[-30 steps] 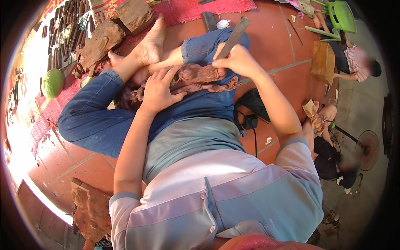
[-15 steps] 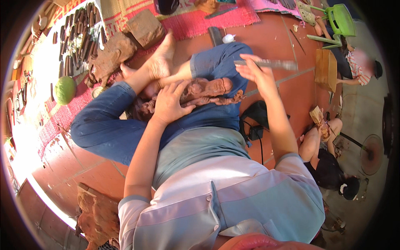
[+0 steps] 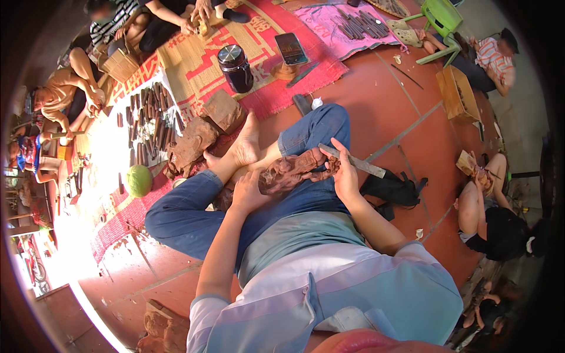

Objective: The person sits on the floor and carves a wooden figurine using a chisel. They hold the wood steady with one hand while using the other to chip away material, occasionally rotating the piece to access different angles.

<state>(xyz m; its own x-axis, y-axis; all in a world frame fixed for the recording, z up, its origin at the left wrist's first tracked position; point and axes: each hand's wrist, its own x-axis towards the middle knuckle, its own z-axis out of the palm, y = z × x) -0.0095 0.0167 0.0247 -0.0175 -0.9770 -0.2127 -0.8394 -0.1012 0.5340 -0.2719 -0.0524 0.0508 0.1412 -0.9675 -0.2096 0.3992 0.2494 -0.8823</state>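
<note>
A reddish-brown wood carving [image 3: 289, 175] with knobbly figures lies across my lap, over my crossed legs in blue jeans. My left hand [image 3: 248, 192] is closed over its left end, pressing it against my thigh. At the other end is my right hand [image 3: 345, 179], with a flat grey metal chisel [image 3: 366, 166] held between thumb and fingers. The chisel slants down to the right, its upper-left end close to the carving's right tip. Whether it touches the wood I cannot tell.
Ahead are rough wood blocks [image 3: 223, 112], a dark flask [image 3: 235, 69], a phone [image 3: 291, 48] and a green round fruit [image 3: 139, 180]. Many-handled tools [image 3: 150, 120] lie on a white sheet, more tools [image 3: 362, 25] on pink cloth. A black bag [image 3: 394, 189] lies right. Several people sit around.
My right hand has come down with the chisel from beside my knee to the carving's right end. My left hand stays on the carving. The view has shifted, showing more people ahead.
</note>
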